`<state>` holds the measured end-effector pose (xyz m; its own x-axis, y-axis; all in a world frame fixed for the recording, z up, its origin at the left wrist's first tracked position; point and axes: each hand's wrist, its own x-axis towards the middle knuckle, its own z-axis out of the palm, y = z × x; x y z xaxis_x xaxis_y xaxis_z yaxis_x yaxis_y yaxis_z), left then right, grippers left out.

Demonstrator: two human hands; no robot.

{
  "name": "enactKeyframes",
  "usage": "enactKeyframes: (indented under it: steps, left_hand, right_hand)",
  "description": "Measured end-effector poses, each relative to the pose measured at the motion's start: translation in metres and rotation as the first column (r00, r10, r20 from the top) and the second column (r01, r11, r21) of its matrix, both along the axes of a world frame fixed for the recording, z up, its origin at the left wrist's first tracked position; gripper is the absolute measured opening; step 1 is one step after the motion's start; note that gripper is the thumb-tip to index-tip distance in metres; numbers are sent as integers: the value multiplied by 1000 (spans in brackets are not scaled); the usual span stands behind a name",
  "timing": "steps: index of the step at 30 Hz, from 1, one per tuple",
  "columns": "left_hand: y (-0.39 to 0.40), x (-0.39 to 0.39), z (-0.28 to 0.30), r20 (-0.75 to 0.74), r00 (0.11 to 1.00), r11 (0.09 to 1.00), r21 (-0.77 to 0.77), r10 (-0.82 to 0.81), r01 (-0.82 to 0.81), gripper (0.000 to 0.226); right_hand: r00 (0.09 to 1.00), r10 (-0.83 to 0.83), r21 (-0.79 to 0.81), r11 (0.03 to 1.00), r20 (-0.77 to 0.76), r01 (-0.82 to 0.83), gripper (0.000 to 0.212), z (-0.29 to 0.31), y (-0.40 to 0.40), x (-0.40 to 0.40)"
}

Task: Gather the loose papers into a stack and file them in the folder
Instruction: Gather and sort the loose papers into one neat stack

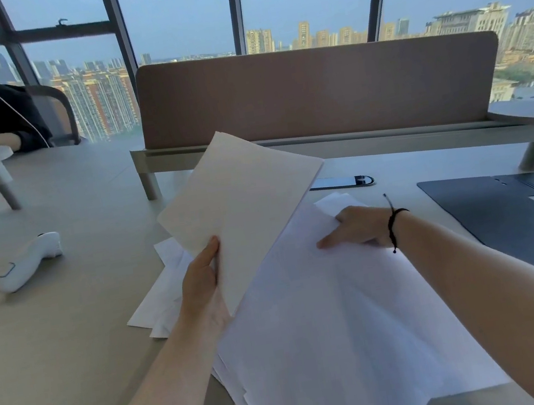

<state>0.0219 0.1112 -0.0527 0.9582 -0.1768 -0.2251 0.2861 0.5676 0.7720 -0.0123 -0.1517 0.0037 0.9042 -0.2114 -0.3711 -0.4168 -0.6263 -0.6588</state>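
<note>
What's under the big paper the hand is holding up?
Under the lifted sheet, held by the left hand, more white papers lie spread on the table. A dark phone peeks out behind it. Whatever lies beneath the pile is covered.

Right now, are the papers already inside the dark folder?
No, the papers lie loose on the table, and the folder sits open to their right, while the left hand lifts one sheet.

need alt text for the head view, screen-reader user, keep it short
A person's left hand lifts one sheet off loose white papers spread on a desk, while the right hand presses flat on the pile. An open dark folder lies to the right.
</note>
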Motion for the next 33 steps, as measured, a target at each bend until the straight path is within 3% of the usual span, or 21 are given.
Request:
enactKeyframes:
  steps: [4,8,10,14,16,19,22,24,26,29,33]
  left_hand:
    - [-1,-3,3,30,999,1000,14,23,-23,34]
    - [-4,-13,12,64,998,999,30,12,-14,27]
    - [-3,-13,13,88,996,998,61,3,-8,28]
    - [17,-8,21,174,980,952,270,97,-142,13]
    - [38,-11,19,177,980,900,405,96,-162,23]
    - [59,-26,15,152,988,788,611,-30,-70,32]
    - [56,-39,13,181,977,739,672,-108,-43,18]
    - [48,-42,12,175,968,733,680,-181,14,23]
    - [38,-40,9,167,961,732,679,-219,49,32]
    - [19,-38,8,210,961,705,708,-182,-21,20]
    - [-3,-41,5,247,952,608,789,-183,-88,16]
  right_hand:
    - [999,-1,326,945,-50,17,21,-2,-28,-23]
    - [994,5,394,918,-106,37,20,-22,-54,-60]
    - [996,-74,422,902,-53,90,17,-33,-54,-77]
    - [932,-348,602,768,105,219,18,-43,-45,-101]
    - [891,-432,663,709,140,239,19,-45,-44,-111]
    - [833,-524,712,652,177,259,22,-46,-45,-118]
    - [809,-561,769,591,175,244,21,-46,-41,-120]
    - [808,-563,794,566,176,221,21,-47,-38,-123]
    - [800,-568,800,563,191,209,22,-47,-38,-125]
    - [809,-551,790,581,204,196,22,-49,-38,-128]
    - [899,-389,650,740,201,175,19,-47,-30,-131]
